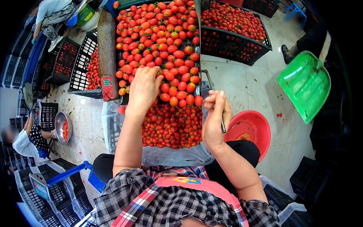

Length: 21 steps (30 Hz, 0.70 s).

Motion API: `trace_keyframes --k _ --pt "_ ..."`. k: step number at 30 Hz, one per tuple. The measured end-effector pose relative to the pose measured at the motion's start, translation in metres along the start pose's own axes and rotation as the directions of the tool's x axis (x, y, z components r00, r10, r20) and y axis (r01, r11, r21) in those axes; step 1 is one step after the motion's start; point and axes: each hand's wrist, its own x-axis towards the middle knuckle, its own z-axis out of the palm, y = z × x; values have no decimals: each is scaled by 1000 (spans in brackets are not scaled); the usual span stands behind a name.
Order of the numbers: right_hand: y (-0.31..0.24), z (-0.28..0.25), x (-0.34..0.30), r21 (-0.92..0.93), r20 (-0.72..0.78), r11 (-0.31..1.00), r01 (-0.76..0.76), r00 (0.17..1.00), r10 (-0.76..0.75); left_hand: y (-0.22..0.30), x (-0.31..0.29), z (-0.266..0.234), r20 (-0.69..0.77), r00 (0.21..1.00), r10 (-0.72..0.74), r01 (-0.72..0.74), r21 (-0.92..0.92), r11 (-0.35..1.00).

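Red cherry tomatoes [166,41], a few orange or still with green stalks, cover a sloping tray in front of me. My left hand [145,89] reaches over the tray's lower left part, among the tomatoes. Its fingers are curled downward and their tips are hidden, so whatever they may hold does not show. On the right of the tray, my right hand [217,123] is closed around a thin bent metal rod [223,126]. Below the tray's lower edge, a crate lined with clear plastic [174,155] holds many smaller-looking cherry tomatoes [172,126].
A red basin [261,130] stands right of my knee. Black crates [230,47] of tomatoes flank the tray. A green shovel [306,85] is at right. At far left, a person [28,140] sits near a metal bowl [60,125]; a blue-framed scale [41,185] stands lower left.
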Motion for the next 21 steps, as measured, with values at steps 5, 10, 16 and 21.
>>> trace_keyframes --k 5,10,16,21 --pt "-3 2 -2 24 1 1000 -8 1000 8 -17 29 4 -67 998 -5 -7 -179 984" --pt "3 1 -1 13 -6 1000 5 1000 -4 27 61 54 90 975 -201 196 61 979" --pt "-1 0 -1 -22 -9 1000 -16 1000 16 34 8 43 183 983 -35 28 37 999" --pt "-2 0 -1 4 -14 1000 -14 1000 14 23 -17 -10 463 873 152 -75 -180 981"
